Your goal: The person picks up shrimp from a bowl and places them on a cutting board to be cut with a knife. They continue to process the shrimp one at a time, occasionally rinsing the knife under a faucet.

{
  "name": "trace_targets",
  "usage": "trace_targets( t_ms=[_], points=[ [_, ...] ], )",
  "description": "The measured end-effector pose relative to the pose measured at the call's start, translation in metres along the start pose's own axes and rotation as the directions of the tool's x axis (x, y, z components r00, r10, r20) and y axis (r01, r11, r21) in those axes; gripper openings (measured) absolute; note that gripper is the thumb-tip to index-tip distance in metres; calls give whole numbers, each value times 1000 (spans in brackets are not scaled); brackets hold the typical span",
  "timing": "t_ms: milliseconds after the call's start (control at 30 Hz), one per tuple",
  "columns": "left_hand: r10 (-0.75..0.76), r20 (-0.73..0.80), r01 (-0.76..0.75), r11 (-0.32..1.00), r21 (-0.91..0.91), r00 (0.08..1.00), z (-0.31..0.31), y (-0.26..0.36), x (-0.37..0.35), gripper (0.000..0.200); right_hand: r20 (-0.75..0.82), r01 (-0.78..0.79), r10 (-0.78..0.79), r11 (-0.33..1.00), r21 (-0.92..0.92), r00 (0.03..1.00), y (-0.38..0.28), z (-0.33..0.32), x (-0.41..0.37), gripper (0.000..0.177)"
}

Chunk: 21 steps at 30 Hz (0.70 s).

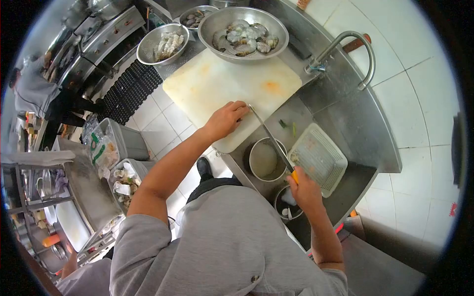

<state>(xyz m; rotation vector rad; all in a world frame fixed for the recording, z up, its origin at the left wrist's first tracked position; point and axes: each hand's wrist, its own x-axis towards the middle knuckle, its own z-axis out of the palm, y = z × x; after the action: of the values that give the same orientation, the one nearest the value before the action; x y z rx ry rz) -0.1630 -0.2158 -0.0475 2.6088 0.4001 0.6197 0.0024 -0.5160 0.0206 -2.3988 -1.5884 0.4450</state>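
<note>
The knife (272,139) is slanting over the sink (326,116), its tip reaching the board (227,86) beside its near right edge. Your right hand (303,191) is grasping its orange handle (295,175) in a closed fist. Your left hand (227,120) is resting on the board by the knife's tip, its fingers curled; you are hiding their undersides, so whether they are pinching anything cannot be told.

Nearest your body, a small pot (276,203) is holding something white. Just beyond it, a bigger pot (252,165) is holding cloudy liquid, beneath the knife. A pale plastic basket (321,160) is lying to the right of both, and green scraps (282,123) are lying beyond them.

Farther out, the board is showing orange stains near its right corner. The tap (368,54) is curving over the sink's right side. A large bowl (207,37) of shrimp (242,37) is standing on the board's far edge. A colander (143,49) holding pale pieces (169,45) is sitting beyond the left corner, and another bowl (183,17) is standing behind it. Far off to your left, a person (37,91) is standing by the cooking units (111,37).
</note>
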Motion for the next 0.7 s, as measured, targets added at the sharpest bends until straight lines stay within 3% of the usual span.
trace_targets(
  t_ms=[100, 300, 500, 700],
  points=[
    [-25, 19, 25, 1000, 9, 1000, -1, 1, 1, 45, -28, 36, -36, 999, -16, 999, 6, -1, 3, 35],
    [-44, 69, 44, 999, -8, 997, -2, 1, 1, 48, 213, -144, 146, 989, -27, 966, -16, -20, 21, 30],
    [-90, 122, 98, 993, -62, 988, -7, 6, 3, 54, 210, -77, 75, 997, 1, 975, -22, -14, 41, 28],
    [-83, 64, 85, 996, -29, 994, -2, 6, 1, 48, 160, -32, 30, 999, 11, 987, -27, -1, 59, 27]
  ],
)
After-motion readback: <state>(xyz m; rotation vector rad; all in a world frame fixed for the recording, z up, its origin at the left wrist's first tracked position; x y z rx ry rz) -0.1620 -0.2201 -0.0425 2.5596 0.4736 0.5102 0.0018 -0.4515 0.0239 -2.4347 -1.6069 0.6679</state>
